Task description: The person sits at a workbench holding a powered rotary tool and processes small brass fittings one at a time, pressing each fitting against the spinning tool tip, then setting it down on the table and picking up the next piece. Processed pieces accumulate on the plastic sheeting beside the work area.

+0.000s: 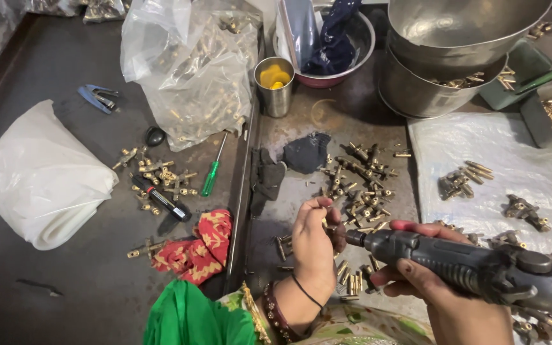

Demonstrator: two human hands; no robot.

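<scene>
Your right hand (436, 281) is wrapped tight around one grey power driver (480, 268), whose tip points left and nearly meets your left hand (314, 239). That hand is closed, thumb and fingertips pinched together on a small brass fitting (328, 225) that is mostly hidden, so its shape cannot be told. Just beyond the pinch lies one loose heap of brass fittings (362, 185), too many to count, and a few more lie under the driver's nose. Past that heap sit two dark cloths (289, 163), then one small steel cup (275, 86) with something yellow inside. Beyond the driver stand two stacked steel bowls (445, 57). To the right of your grip, on the white sheet (519, 160), you have about four small clusters of fittings. Left of your pinch lie one red patterned cloth (199, 246), one green-handled screwdriver (212, 172), a second scatter of brass parts (158, 179), and one clear bag (193, 70) of fittings.
</scene>
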